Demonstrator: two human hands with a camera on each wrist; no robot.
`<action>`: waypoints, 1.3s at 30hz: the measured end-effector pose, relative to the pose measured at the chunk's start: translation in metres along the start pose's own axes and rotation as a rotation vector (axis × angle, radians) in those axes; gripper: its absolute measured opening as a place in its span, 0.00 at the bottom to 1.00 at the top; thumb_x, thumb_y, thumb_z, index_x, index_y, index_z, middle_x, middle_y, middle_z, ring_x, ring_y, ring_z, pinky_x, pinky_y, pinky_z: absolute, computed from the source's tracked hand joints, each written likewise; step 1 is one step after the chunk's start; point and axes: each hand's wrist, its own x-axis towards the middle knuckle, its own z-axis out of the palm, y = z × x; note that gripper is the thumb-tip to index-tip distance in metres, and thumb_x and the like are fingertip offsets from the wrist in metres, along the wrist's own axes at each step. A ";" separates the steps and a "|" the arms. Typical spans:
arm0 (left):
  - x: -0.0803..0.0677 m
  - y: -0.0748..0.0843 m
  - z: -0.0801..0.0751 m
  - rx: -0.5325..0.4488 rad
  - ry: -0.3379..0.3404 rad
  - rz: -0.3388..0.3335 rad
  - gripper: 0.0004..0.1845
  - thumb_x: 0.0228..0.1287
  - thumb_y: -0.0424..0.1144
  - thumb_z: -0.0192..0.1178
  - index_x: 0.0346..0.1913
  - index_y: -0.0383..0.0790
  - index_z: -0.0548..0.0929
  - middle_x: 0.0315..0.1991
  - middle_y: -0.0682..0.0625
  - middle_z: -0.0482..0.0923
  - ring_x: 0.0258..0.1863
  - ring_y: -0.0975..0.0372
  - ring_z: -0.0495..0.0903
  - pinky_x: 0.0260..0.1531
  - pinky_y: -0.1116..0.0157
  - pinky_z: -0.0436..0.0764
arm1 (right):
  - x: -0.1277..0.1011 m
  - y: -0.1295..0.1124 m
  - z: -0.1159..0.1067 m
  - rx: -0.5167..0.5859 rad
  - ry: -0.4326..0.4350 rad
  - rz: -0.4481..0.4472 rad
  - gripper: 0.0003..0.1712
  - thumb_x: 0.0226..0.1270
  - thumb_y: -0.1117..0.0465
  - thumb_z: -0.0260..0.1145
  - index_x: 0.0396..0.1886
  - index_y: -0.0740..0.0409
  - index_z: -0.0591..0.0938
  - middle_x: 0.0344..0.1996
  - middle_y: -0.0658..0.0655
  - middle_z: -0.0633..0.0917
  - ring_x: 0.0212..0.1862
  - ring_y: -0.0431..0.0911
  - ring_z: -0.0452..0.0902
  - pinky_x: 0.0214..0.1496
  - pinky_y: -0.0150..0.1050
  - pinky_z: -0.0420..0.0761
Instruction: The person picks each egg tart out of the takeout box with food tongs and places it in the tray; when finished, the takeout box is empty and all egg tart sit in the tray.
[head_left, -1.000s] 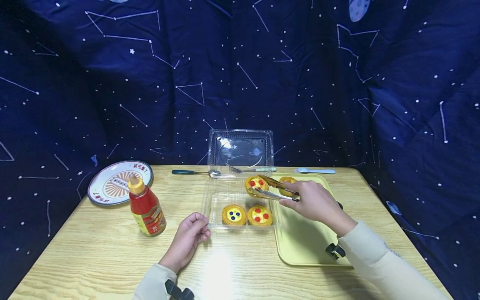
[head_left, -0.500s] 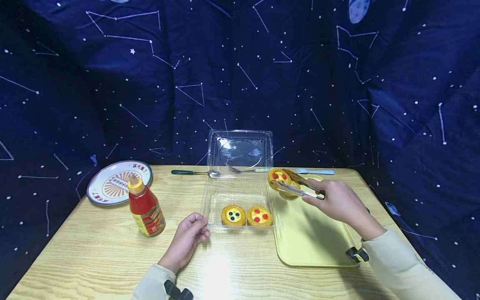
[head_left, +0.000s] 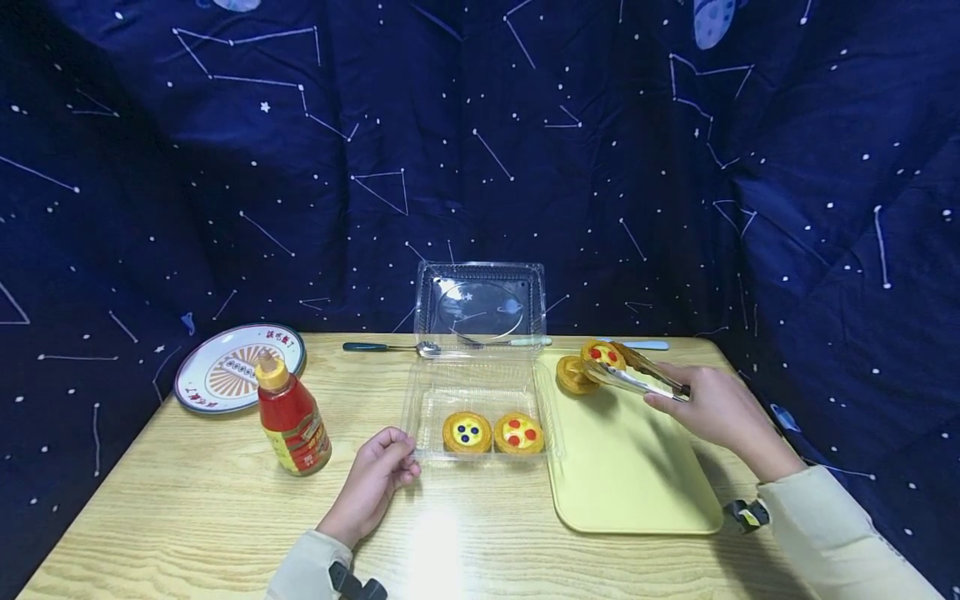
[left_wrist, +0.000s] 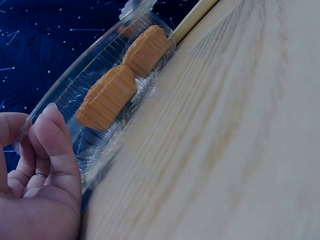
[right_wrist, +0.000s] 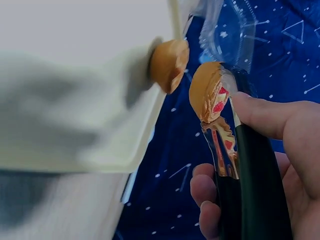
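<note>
Right hand (head_left: 720, 410): grips tongs (head_left: 637, 375) clamped on a red-dotted tart (head_left: 602, 354), held above the yellow tray (head_left: 630, 475).
Tray: one tart (head_left: 573, 375) at its far corner.
Clear box (head_left: 480, 392): lid up, two tarts (head_left: 492, 432) inside.
Left hand (head_left: 371, 483): fingers pinch the box's near corner.

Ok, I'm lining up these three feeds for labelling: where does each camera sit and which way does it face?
Head: worn high, faces forward and down over the wooden table; both hands and sleeves show.
Left wrist: low beside the left hand, faces along the clear plastic box.
Right wrist: by the right hand, faces along metal tongs gripping a red-dotted tart.
Shared: the yellow tray.
</note>
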 end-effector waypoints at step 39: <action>0.002 -0.002 -0.002 -0.009 -0.008 0.007 0.06 0.71 0.34 0.56 0.38 0.36 0.70 0.30 0.48 0.70 0.26 0.62 0.78 0.25 0.73 0.77 | 0.012 0.048 0.034 -0.024 -0.144 0.130 0.47 0.62 0.35 0.66 0.63 0.71 0.74 0.49 0.77 0.79 0.50 0.74 0.74 0.43 0.66 0.74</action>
